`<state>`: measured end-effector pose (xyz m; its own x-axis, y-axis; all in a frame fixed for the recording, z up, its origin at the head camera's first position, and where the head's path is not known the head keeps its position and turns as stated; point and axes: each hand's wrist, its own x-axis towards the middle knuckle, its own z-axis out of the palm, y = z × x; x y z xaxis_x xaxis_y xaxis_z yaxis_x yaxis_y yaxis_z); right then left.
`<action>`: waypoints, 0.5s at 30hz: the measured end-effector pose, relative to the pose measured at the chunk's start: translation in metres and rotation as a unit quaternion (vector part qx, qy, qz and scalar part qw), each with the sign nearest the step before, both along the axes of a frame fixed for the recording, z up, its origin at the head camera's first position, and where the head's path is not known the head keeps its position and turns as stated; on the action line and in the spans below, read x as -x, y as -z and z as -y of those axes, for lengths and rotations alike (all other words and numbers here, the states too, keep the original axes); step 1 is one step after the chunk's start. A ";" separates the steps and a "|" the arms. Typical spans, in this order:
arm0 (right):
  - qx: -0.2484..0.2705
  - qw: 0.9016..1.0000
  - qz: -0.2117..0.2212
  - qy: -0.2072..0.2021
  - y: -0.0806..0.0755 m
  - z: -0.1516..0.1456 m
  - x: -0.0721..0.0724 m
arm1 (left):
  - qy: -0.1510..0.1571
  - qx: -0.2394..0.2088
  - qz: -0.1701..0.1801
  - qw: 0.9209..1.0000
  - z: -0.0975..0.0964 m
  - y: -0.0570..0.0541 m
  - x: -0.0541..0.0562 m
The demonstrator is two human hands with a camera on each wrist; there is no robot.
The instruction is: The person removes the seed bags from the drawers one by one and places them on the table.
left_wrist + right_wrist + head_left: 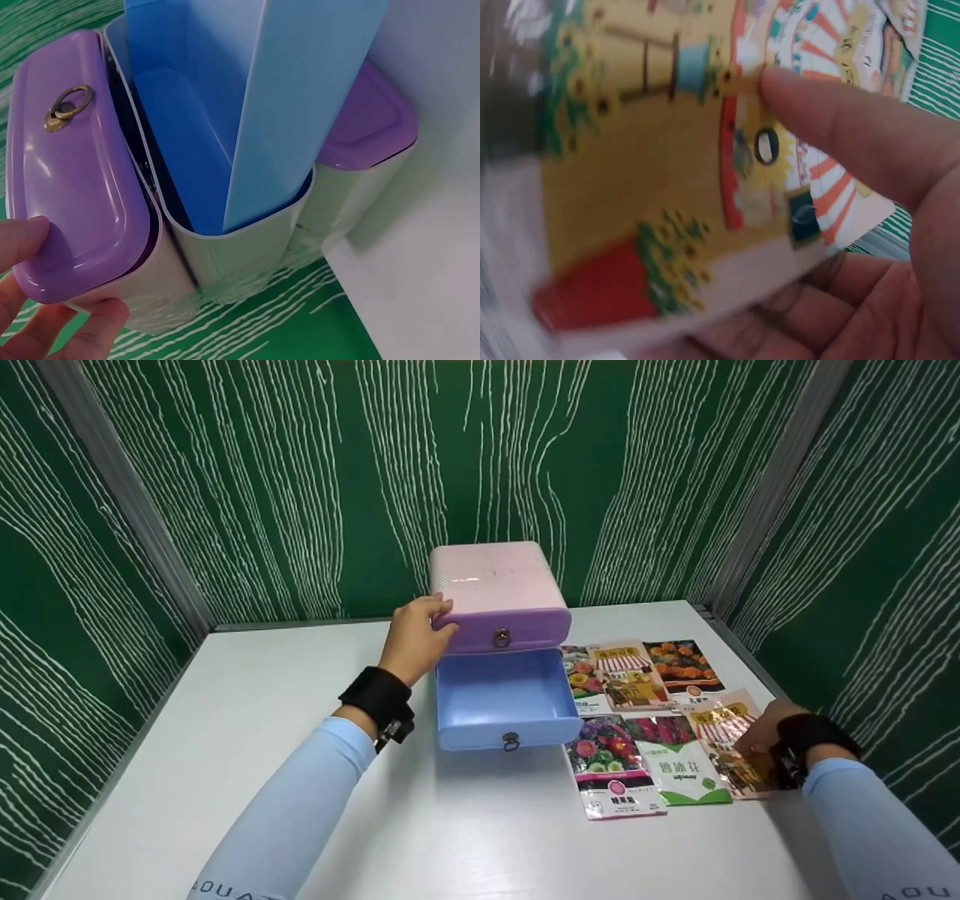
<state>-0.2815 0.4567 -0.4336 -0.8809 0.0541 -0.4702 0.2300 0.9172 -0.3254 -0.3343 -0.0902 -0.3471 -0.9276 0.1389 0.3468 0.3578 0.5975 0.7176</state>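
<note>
A small drawer cabinet with a pale pink top (pixel 491 574) stands toward the back of the white table. My left hand (pixel 416 637) grips its upper left corner, thumb on the purple top drawer's front (pixel 82 180) and fingers against the side. Below that, the blue drawer (pixel 510 733) is pulled out, its inside bare; a lower purple drawer (pixel 371 124) shows in the left wrist view. On the right, my right hand (pixel 772 727) pinches a seed packet (pixel 630 210) with a striped awning picture, thumb on its front and fingers beneath.
Several seed packets lie right of the cabinet, among them a green and white one (pixel 682 769), a pink-flower one (pixel 615 765), an orange-flower one (pixel 682 664) and another awning one (pixel 628 679). Green walls (pixel 510 472) with white lines enclose the table (pixel 300 697).
</note>
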 end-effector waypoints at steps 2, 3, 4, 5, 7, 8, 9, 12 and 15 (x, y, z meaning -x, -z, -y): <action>-0.003 1.000 0.000 0.000 -0.002 0.003 -0.001 | -0.001 -0.003 0.002 1.000 0.000 0.000 0.000; -0.002 1.000 0.001 0.002 -0.003 0.005 -0.002 | -0.002 -0.004 0.003 1.000 -0.001 0.000 0.000; -0.001 1.000 0.002 0.005 -0.004 0.008 -0.003 | -0.003 -0.004 0.004 1.000 -0.001 -0.001 0.000; 0.002 1.000 0.002 0.008 -0.005 0.009 -0.004 | -0.004 -0.005 0.004 1.000 -0.001 -0.001 0.000; 0.001 1.000 0.004 0.007 -0.006 0.012 -0.005 | -0.005 -0.006 0.006 1.000 -0.001 -0.001 0.000; 0.002 1.000 0.004 0.006 -0.008 0.014 -0.006 | -0.005 -0.007 0.007 1.000 -0.002 -0.001 0.000; 0.002 1.000 0.004 0.004 -0.008 0.015 -0.006 | -0.005 -0.007 0.007 1.000 -0.002 -0.001 0.000; -0.001 1.000 0.003 -0.005 -0.010 0.018 -0.007 | -0.006 -0.010 0.002 1.000 -0.002 0.000 0.000; -0.008 1.000 -0.027 -0.012 -0.010 0.021 -0.007 | -0.006 -0.010 -0.003 1.000 -0.002 0.000 0.000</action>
<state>-0.2741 0.4358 -0.4241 -0.9059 0.0400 -0.4215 0.1908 0.9273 -0.3221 -0.3346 -0.0881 -0.3469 -0.9273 0.1212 0.3542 0.3547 0.5868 0.7279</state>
